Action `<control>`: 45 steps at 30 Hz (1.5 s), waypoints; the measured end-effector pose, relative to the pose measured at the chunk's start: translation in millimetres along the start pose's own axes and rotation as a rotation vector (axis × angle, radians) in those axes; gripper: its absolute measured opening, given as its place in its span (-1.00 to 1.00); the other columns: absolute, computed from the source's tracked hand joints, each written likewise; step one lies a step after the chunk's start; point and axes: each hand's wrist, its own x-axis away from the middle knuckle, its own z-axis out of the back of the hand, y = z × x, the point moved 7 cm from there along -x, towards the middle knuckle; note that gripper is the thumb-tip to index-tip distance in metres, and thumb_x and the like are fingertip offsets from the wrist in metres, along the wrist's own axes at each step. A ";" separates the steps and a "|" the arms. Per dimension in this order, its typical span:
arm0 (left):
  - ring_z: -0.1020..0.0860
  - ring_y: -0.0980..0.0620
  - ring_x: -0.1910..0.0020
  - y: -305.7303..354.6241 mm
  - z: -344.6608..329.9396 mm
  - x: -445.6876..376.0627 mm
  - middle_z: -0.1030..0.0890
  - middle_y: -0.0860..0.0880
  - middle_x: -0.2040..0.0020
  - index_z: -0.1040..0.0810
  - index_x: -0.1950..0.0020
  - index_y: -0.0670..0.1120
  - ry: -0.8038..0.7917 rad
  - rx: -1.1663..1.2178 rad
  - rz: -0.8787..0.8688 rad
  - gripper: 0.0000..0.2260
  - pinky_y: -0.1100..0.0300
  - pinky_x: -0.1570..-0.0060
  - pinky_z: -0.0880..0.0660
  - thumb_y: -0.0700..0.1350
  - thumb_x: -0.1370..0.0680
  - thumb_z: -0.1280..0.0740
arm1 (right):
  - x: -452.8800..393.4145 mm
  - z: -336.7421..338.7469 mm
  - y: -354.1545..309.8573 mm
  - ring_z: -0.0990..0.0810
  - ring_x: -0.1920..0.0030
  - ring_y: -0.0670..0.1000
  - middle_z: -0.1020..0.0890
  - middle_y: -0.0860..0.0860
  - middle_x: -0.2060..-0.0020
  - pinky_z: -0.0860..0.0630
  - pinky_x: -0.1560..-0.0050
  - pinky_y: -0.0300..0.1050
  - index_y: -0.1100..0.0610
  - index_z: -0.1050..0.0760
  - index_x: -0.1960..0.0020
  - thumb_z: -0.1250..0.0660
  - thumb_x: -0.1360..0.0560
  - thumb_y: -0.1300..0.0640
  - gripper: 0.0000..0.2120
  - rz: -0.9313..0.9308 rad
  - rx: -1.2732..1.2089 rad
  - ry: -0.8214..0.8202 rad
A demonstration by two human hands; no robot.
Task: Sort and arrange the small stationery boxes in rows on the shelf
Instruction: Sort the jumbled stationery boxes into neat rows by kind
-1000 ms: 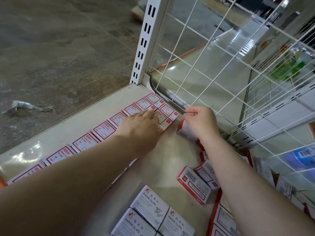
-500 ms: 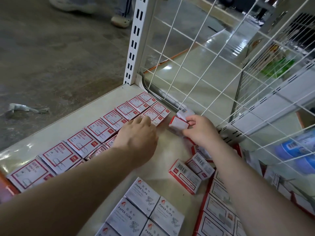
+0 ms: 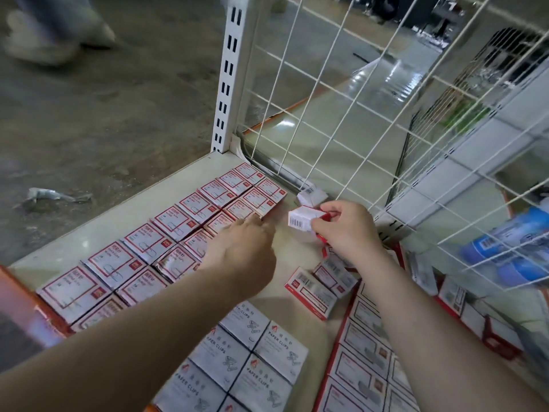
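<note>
Near the back corner of the cream shelf [image 3: 184, 185], two rows of red-bordered white clip boxes [image 3: 175, 221] look mostly done. Right hand [image 3: 344, 227] pinches one small white-and-red box [image 3: 301, 218] just off the row's end; left hand [image 3: 240, 251] rests flat on the row. Plenty still loose nearby.

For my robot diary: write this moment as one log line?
left hand: rests on red-bordered box rows | right hand: holds small red-and-white cardboard box

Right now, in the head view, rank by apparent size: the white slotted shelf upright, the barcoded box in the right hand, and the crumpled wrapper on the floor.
1. White slotted shelf upright, the largest.
2 and 3. Crumpled wrapper and barcoded red-and-white box held by the right hand look alike; the box is nearer, so their order is unsure.
</note>
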 end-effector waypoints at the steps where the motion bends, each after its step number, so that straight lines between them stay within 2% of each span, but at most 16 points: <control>1: -0.39 -0.02 -0.24 3.2 0.9 3.7 -0.43 -0.01 -0.27 -0.38 -0.35 -0.02 0.004 0.028 0.010 -0.69 0.11 -0.19 -0.37 -0.11 -0.60 -0.13 | 3.3 5.3 2.7 -0.55 0.17 -0.08 -0.59 -0.05 0.14 -0.45 0.28 -0.31 0.15 -0.57 -0.15 -0.39 -0.41 0.21 -0.69 -0.007 -0.048 0.016; 4: -0.40 0.00 -0.22 14.5 2.5 16.2 -0.43 0.02 -0.27 -0.38 -0.34 0.01 0.029 0.115 0.017 -0.69 0.12 -0.18 -0.39 -0.08 -0.60 -0.16 | 15.4 19.7 9.8 -0.53 0.33 -0.20 -0.57 -0.16 0.30 -0.39 0.43 -0.48 0.10 -0.60 -0.07 -0.37 -0.42 0.22 -0.78 -0.029 -0.191 0.056; 7: -0.41 0.02 -0.23 25.0 0.9 31.2 -0.42 0.06 -0.30 -0.37 -0.36 0.05 0.043 0.113 -0.029 -0.67 0.11 -0.20 -0.40 -0.03 -0.59 -0.16 | 31.8 34.0 19.5 -0.61 0.19 -0.12 -0.65 -0.06 0.19 -0.47 0.20 -0.34 0.13 -0.62 -0.01 -0.40 -0.40 0.17 -0.81 -0.030 -0.251 0.095; 8: -0.41 0.03 -0.22 28.4 -0.8 36.9 -0.43 0.07 -0.29 -0.37 -0.36 0.05 0.042 0.102 -0.051 -0.67 0.12 -0.19 -0.41 -0.02 -0.59 -0.16 | 38.8 38.4 23.6 -0.61 0.17 -0.13 -0.66 -0.08 0.19 -0.49 0.18 -0.32 0.09 -0.62 0.03 -0.40 -0.39 0.16 -0.84 -0.032 -0.268 0.093; 11: -0.44 0.05 -0.18 36.4 -4.5 53.0 -0.46 0.08 -0.25 -0.38 -0.35 0.05 0.044 0.118 -0.094 -0.67 0.15 -0.14 -0.43 -0.01 -0.58 -0.17 | 65.2 51.4 33.3 -0.56 0.19 -0.27 -0.60 -0.19 0.24 -0.45 0.25 -0.40 -0.01 -0.58 0.10 -0.38 -0.40 0.16 -0.89 -0.028 -0.275 0.089; 14: -0.42 0.07 -0.21 45.8 -9.6 64.2 -0.45 0.07 -0.26 -0.30 -0.41 0.08 0.038 0.167 -0.112 -0.62 0.19 -0.12 -0.44 -0.01 -0.58 -0.19 | 90.9 60.4 45.5 -0.55 0.17 -0.22 -0.59 -0.19 0.21 -0.41 0.25 -0.34 0.02 -0.58 0.06 -0.36 -0.42 0.13 -0.89 -0.063 -0.254 0.060; 19: -0.39 0.10 -0.26 72.6 -9.6 78.7 -0.39 0.09 -0.35 -0.23 -0.46 0.11 0.055 0.204 -0.226 -0.55 0.25 -0.16 -0.38 -0.02 -0.57 -0.23 | 126.3 67.8 61.3 -0.52 0.21 -0.23 -0.60 -0.21 0.23 -0.36 0.30 -0.31 -0.07 -0.56 0.15 -0.33 -0.46 0.06 -0.95 -0.114 -0.215 -0.011; 22: -0.41 0.13 -0.23 85.7 -5.7 86.0 -0.40 0.12 -0.33 -0.29 -0.43 0.12 0.080 0.223 -0.282 -0.58 0.31 -0.09 -0.38 0.00 -0.56 -0.24 | 141.8 69.4 67.4 -0.50 0.27 -0.16 -0.60 -0.15 0.25 -0.38 0.32 -0.35 -0.10 -0.52 0.18 -0.34 -0.47 0.06 -0.92 -0.132 -0.242 -0.026; 24: -0.43 0.15 -0.17 92.1 -7.6 89.9 -0.44 0.14 -0.28 -0.37 -0.38 0.12 0.078 0.207 -0.321 -0.62 0.34 -0.03 -0.39 0.01 -0.55 -0.26 | 151.2 70.4 69.3 -0.53 0.26 -0.13 -0.61 -0.11 0.26 -0.39 0.37 -0.45 -0.07 -0.52 0.20 -0.33 -0.47 0.08 -0.91 -0.118 -0.272 -0.035; 26: -0.43 0.16 -0.13 95.9 -12.8 92.7 -0.46 0.15 -0.23 -0.41 -0.34 0.13 0.048 0.187 -0.348 -0.64 0.36 0.00 -0.40 0.02 -0.54 -0.27 | 159.1 69.4 73.3 -0.55 0.25 -0.08 -0.63 -0.04 0.27 -0.39 0.35 -0.39 -0.01 -0.57 0.17 -0.33 -0.47 0.08 -0.93 -0.123 -0.297 -0.058; 29: -0.43 0.16 -0.16 99.6 -19.7 95.1 -0.45 0.14 -0.25 -0.39 -0.36 0.11 -0.006 0.174 -0.359 -0.61 0.32 -0.07 -0.41 0.03 -0.53 -0.28 | 166.9 65.2 81.8 -0.53 0.36 -0.19 -0.62 -0.14 0.41 -0.39 0.39 -0.41 -0.03 -0.59 0.23 -0.34 -0.46 0.12 -0.88 -0.168 -0.356 -0.079; 32: -0.40 0.17 -0.19 99.5 -22.2 96.0 -0.45 0.15 -0.27 -0.39 -0.35 0.11 -0.020 0.198 -0.341 -0.62 0.35 -0.10 -0.30 0.02 -0.54 -0.29 | 168.1 64.6 86.8 -0.54 0.37 -0.23 -0.59 -0.20 0.48 -0.45 0.26 -0.35 -0.06 -0.57 0.32 -0.36 -0.44 0.15 -0.81 -0.183 -0.393 -0.044; 37: -0.42 0.15 -0.19 98.1 -23.1 96.7 -0.49 0.12 -0.26 -0.38 -0.37 0.06 -0.090 0.198 -0.333 -0.63 0.30 -0.13 -0.33 0.03 -0.56 -0.24 | 174.2 61.3 88.1 -0.58 0.26 -0.07 -0.66 -0.01 0.28 -0.54 0.11 -0.16 -0.03 -0.60 0.24 -0.32 -0.48 0.13 -0.84 -0.183 -0.450 -0.095; 39: -0.48 0.19 -0.07 93.6 -25.3 94.6 -0.55 0.11 -0.19 -0.46 -0.29 0.04 -0.114 0.268 -0.269 -0.70 0.37 -0.01 -0.41 0.01 -0.55 -0.26 | 178.3 61.0 88.5 -0.60 0.20 -0.08 -0.67 -0.07 0.23 -0.55 0.06 -0.17 -0.07 -0.60 0.19 -0.29 -0.50 0.17 -0.81 -0.166 -0.480 -0.106; 42: -0.52 0.25 0.20 87.8 -31.1 91.8 -0.60 0.13 0.08 -0.56 -0.14 0.00 -0.164 0.384 -0.161 -0.80 0.45 0.31 -0.42 -0.03 -0.54 -0.29 | 185.1 57.3 89.6 -0.61 0.07 -0.12 -0.64 -0.12 0.06 -0.56 0.05 -0.24 -0.12 -0.54 0.01 -0.30 -0.50 0.19 -0.79 -0.116 -0.422 -0.168; 45: -0.59 0.14 0.19 82.5 -33.3 89.4 -0.62 0.11 0.13 -0.59 -0.11 -0.06 -0.206 0.482 -0.066 -0.79 0.33 0.26 -0.55 -0.03 -0.54 -0.29 | 191.1 51.0 88.3 -0.58 0.06 -0.17 -0.58 -0.17 -0.04 -0.54 0.13 -0.30 -0.20 -0.37 -0.19 -0.36 -0.45 0.15 -0.60 -0.082 -0.364 -0.245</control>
